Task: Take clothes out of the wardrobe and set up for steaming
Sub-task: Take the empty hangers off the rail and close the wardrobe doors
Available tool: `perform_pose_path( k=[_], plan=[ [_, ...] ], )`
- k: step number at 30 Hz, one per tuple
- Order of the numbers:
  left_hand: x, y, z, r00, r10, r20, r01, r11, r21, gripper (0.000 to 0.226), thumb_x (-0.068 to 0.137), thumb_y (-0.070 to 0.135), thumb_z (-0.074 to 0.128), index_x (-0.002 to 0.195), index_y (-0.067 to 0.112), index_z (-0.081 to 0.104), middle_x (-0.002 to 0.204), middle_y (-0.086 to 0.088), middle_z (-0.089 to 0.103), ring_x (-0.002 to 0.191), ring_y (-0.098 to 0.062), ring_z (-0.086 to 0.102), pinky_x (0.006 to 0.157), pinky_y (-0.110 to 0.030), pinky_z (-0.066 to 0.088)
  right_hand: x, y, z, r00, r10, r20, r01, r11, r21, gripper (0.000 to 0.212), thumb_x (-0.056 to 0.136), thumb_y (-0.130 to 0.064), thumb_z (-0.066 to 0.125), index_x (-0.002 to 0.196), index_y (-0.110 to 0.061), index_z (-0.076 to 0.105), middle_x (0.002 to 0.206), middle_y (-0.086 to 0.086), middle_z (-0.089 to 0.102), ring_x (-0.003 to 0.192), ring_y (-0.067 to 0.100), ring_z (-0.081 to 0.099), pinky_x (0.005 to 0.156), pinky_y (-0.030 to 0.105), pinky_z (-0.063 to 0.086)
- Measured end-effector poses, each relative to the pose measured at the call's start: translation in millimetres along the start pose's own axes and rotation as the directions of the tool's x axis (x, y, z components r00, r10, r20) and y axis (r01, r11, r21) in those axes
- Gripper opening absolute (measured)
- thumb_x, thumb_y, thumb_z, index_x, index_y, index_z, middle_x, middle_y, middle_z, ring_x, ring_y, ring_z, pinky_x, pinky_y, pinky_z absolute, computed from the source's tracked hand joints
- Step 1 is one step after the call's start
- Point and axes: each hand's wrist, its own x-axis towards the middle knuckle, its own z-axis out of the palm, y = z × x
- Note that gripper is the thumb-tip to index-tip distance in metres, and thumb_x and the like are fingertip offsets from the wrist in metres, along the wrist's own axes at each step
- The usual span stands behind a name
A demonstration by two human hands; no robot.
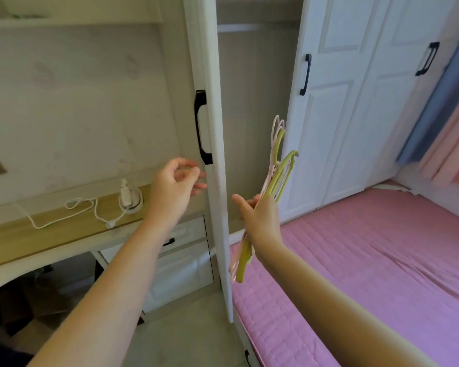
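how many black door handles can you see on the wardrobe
3: one handle on the open door by the left hand, one on the middle door, one on the far right door. Others may be out of view.

Two bare forearms, no sleeves

The left hand and right hand wear no gloves, rings, watch or bracelet. The left arm enters from about 7 o'clock, the right from about 5 o'clock, both uncovered to the frame's edge.

Right hand — hangers gripped
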Motion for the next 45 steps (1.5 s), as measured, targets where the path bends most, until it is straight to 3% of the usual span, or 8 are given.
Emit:
perform_pose_path(
  k=[2,5,8,16,22,30,40,45],
  plan=[
    [13.7,11.1,-1.4,0.996,0.084,-0.04,-0.083,0.996,0.02,0.012,0.093,0.014,0.057,0.105,0.015,0.061,0.097,-0.005,0.068,0.082,-0.024,0.07,0.074,-0.034,0.059,1.6,-10.6,6.0,0.999,-0.023,-0.03,0.024,0.999,0.037,0.035,0.081,-0.037,0.072,0.072,-0.011,0.05,0.069,0.002,0.06,0.058,0.012,0.056,0.056,0.024,0.045],
    [27.4,23.7,0.6,0.986,0.165,-0.026,-0.166,0.986,-0.008,0.018,0.092,0.019,0.059,0.11,0.021,0.062,0.098,0.001,0.067,0.089,-0.018,0.069,0.08,-0.033,0.058,4.5,-22.1,16.6,0.999,-0.029,-0.045,0.033,0.995,0.089,0.038,0.077,-0.04,0.075,0.092,-0.01,0.057,0.086,-0.002,0.065,0.074,0.009,0.063,0.059,0.019,0.045],
    [36.2,31.7,2.6,0.972,0.232,-0.023,-0.232,0.973,-0.006,0.016,0.092,0.02,0.06,0.106,0.026,0.064,0.098,0.002,0.07,0.094,-0.012,0.067,0.089,-0.037,0.055,7.1,-30.4,27.6,0.998,-0.057,-0.041,0.061,0.992,0.107,0.039,0.078,-0.035,0.076,0.097,-0.012,0.052,0.091,-0.003,0.065,0.083,0.009,0.064,0.07,0.021,0.048],
    [44.5,31.8,16.8,0.954,0.298,-0.037,-0.296,0.954,0.045,0.012,0.092,0.012,0.058,0.1,0.017,0.065,0.081,-0.003,0.069,0.08,-0.019,0.069,0.08,-0.043,0.058,12.3,-29.2,26.1,0.986,-0.123,-0.116,0.132,0.989,0.068,0.033,0.08,-0.029,0.075,0.087,-0.02,0.043,0.087,-0.007,0.064,0.09,0.013,0.062,0.085,0.033,0.05],
    [49.7,28.8,46.5,0.926,0.378,0.0,-0.375,0.92,0.11,0.005,0.093,0.016,0.058,0.097,0.019,0.06,0.081,0.0,0.067,0.079,-0.02,0.067,0.077,-0.047,0.057,30.1,-18.1,1.6,0.977,-0.155,-0.143,0.159,0.987,0.016,0.028,0.084,-0.03,0.071,0.089,-0.017,0.047,0.09,-0.004,0.062,0.088,0.011,0.06,0.069,0.018,0.043],
    [64.5,33.9,103.4,0.894,0.431,0.125,-0.446,0.885,0.136,0.007,0.096,0.021,0.054,0.101,0.017,0.054,0.086,0.004,0.064,0.082,-0.011,0.064,0.077,-0.04,0.058,72.8,-3.2,-41.9,0.961,-0.172,-0.219,0.163,0.985,-0.058,0.029,0.086,-0.033,0.068,0.092,-0.008,0.054,0.081,-0.002,0.06,0.075,0.008,0.06,0.061,0.017,0.04],
    [98.3,44.3,180.5,0.865,0.457,0.206,-0.489,0.861,0.143,0.01,0.095,0.023,0.057,0.098,0.015,0.052,0.082,0.006,0.06,0.08,-0.011,0.062,0.075,-0.037,0.057,150.2,18.4,-87.4,0.946,-0.186,-0.267,0.174,0.982,-0.069,0.026,0.088,-0.036,0.063,0.089,-0.013,0.052,0.083,0.002,0.063,0.078,0.015,0.064,0.072,0.037,0.055],
    [127.7,46.8,224.6,0.855,0.46,0.239,-0.505,0.842,0.19,0.011,0.094,0.024,0.058,0.095,0.016,0.05,0.081,0.002,0.061,0.078,-0.017,0.062,0.072,-0.035,0.055,203.8,26.4,-109.8,0.954,-0.14,-0.264,0.132,0.99,-0.047,0.032,0.086,-0.042,0.064,0.09,-0.01,0.059,0.082,0.0,0.068,0.077,0.012,0.067,0.071,0.038,0.058]
  ],
)
